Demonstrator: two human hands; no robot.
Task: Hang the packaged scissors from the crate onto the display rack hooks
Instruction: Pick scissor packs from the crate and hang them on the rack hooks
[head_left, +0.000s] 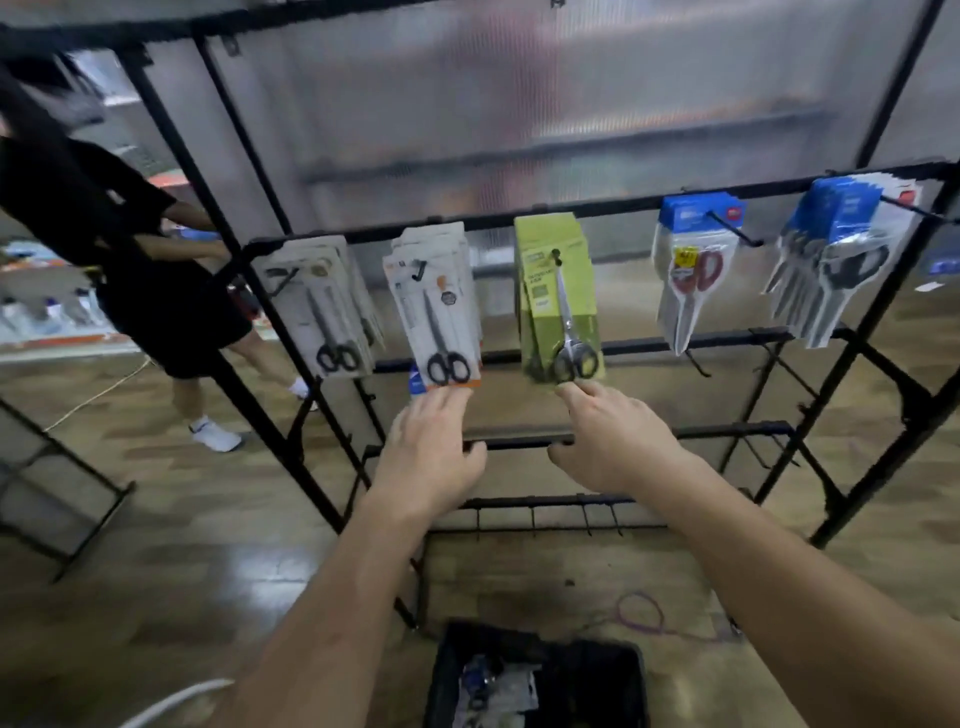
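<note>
Green card meets the tips of the right fingers (576, 394), stretched straight and holding nothing, at the bottom edge of the green pack (558, 291). The left fingers (445, 402), also straight and holding nothing, touch the orange foot of a white pack (441, 317) just beside it. The left hand (426, 457) and right hand (618, 441) reach up on bare forearms to the rack (519, 214), a black metal frame.

Five bunches of packed scissors hang from hooks (735, 231) along one bar. A far-left bunch (322, 306) in white card comes first, then the two packs being touched. To their right hang a red-handled bunch (696, 265) and a far-right bunch (841, 254), both blue-topped in clear plastic. The green pack shows silver blades pointing up over black handles, and the white pack holds black-handled scissors set the same way.

Below the hands a black crate (613, 675) stands on the floor (156, 571), with blurred packs inside. The floor is glossy wood-look plank. A ribbed translucent panel (519, 104) backs the rack. At the left a person (130, 249) in black clothes and white shoes stands beyond the frame.
</note>
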